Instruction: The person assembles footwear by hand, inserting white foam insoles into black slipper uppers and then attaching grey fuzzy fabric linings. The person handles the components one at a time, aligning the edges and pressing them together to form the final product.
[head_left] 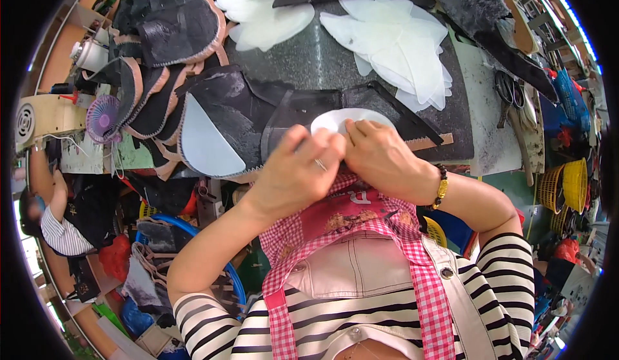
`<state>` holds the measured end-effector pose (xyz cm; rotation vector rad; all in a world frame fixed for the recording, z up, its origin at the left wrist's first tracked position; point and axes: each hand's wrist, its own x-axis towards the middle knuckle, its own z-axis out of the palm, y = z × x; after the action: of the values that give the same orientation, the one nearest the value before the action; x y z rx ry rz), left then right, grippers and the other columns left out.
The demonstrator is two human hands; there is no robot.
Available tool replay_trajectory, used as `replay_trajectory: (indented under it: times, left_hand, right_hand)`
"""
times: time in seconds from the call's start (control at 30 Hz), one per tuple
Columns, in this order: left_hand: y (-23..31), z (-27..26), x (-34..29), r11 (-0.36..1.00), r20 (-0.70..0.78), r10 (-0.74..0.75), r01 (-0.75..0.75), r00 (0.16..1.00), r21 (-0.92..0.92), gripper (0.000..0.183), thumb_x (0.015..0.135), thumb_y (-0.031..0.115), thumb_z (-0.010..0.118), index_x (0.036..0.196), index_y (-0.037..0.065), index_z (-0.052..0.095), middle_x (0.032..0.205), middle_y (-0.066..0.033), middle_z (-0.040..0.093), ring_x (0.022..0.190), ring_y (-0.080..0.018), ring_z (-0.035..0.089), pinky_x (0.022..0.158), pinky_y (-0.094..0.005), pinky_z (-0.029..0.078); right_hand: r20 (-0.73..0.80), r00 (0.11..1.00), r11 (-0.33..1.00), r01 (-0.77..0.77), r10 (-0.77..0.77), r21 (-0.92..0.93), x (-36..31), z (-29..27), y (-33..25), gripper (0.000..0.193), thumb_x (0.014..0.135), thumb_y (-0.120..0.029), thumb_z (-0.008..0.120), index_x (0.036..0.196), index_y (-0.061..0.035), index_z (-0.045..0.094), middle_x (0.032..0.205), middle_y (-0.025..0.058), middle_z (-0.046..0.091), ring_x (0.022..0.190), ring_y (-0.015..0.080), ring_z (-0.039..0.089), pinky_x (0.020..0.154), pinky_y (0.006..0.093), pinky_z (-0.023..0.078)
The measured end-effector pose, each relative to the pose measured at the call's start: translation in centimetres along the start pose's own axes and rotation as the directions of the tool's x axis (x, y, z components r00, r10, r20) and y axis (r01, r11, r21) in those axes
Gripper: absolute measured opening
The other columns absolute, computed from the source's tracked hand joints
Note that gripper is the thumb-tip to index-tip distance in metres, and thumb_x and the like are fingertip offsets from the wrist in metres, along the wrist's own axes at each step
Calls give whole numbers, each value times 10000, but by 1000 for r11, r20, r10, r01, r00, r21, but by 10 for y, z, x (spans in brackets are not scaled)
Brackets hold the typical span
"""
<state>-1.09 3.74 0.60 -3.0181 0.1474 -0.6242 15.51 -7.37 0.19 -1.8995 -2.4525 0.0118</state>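
Observation:
A thin white curved sheet piece (325,120) is held upright at the near edge of the work surface, bent in an arc. My right hand (387,157) pinches it, fingers pressed together on its lower edge. Close beside it, my left hand (300,173) has curled fingers, their tips at the same sheet; its thumb is hidden. Under and behind the sheet lies a black fabric piece (242,105) with a jagged seam. On this black piece, left of my hands, rests another white half-moon sheet (207,139).
Two loose piles of white leaf-shaped sheets (271,21) (400,44) lie on the dark stone slab (309,63). Black pieces with tan edges (174,34) are stacked at the left. Scissors (509,91) are at the right, yellow baskets (574,186) beyond. A co-worker (71,224) is at far left.

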Motion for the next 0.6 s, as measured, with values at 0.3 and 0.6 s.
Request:
replay_trajectory:
  times: [0.3, 0.6]
  left_hand:
    - [-13, -55, 39, 920, 138, -284, 310, 949, -240, 506, 704, 183, 786, 1082, 46, 478, 933, -112, 619, 829, -300, 620, 834, -423, 421]
    - [-35, -149, 54, 504, 485, -239, 534, 842, -679, 339, 571, 103, 890, 836, -17, 716, 762, -47, 698, 677, -77, 595, 643, -240, 484]
  right_hand:
    - [-118, 981, 864, -75, 153, 498, -1, -51, 32, 165, 848, -189, 623, 877, -37, 682, 703, 198, 640, 680, 354, 653, 632, 455, 499]
    - [-1, 965, 384, 106, -263, 917, 34, -145, 23, 333, 707, -210, 818, 628, 14, 583, 542, 21, 492, 528, 101, 432, 511, 306, 376]
